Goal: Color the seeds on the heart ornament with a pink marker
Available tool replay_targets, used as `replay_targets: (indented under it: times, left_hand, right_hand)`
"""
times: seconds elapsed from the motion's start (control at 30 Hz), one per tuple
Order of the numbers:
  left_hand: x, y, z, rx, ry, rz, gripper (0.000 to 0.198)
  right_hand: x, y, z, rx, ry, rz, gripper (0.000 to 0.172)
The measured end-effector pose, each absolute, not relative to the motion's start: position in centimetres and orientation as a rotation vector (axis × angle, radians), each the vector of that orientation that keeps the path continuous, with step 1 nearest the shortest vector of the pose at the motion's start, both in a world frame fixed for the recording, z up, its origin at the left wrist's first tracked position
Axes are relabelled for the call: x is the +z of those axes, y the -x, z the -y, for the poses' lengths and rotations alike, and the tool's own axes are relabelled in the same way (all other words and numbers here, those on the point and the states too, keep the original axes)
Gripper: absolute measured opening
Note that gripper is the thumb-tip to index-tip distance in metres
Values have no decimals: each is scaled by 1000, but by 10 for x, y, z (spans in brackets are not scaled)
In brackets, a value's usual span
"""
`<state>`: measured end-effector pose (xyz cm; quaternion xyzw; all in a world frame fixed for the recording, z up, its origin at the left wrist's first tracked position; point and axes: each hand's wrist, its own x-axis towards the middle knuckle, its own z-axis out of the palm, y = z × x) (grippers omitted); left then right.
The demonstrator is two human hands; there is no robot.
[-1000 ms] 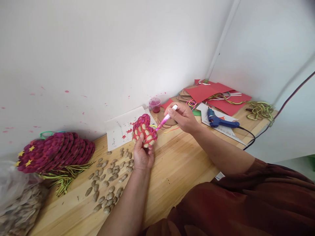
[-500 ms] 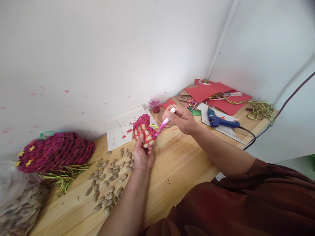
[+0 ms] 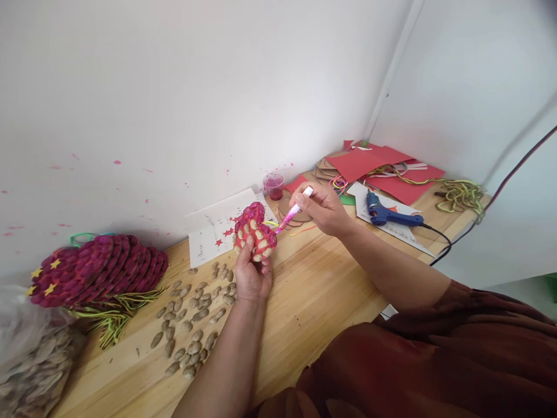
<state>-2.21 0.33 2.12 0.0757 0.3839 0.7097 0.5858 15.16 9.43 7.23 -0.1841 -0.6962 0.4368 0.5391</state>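
My left hand [image 3: 252,277] is closed round the bottom of a small red heart-shaped piece [image 3: 255,231] covered with pale shells, part of it coated in pink glitter. It holds the piece upright above the wooden table [image 3: 313,296]. My right hand [image 3: 324,209] pinches a thin brush [image 3: 295,209] with a white end and pink shaft. The brush tip touches the right edge of the heart. A small cup of pink glitter paint [image 3: 274,186] stands by the wall behind.
Loose peanut shells [image 3: 195,316] lie scattered left of my arm. A stack of finished magenta hearts [image 3: 98,270] sits far left, a clear bag [image 3: 30,360] below it. A white sheet [image 3: 217,229], a blue glue gun [image 3: 385,213], red paper [image 3: 374,162] and cords [image 3: 459,194] lie at the back right.
The brush has made small strokes at the heart's right edge, dipping slightly and coming back up. My left hand has kept the heart nearly still.
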Motion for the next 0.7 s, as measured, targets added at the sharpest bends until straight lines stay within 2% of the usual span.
replay_targets:
  times: [0.17,0.7]
  left_hand:
    - [23,21,-3,1659,-146,-889,31]
    - [24,21,-3,1660,-157,-890,27]
  right_hand:
    - [72,-151,-92,1149,426,1694,45]
    - [72,-152,-94,1021,450,1670,44]
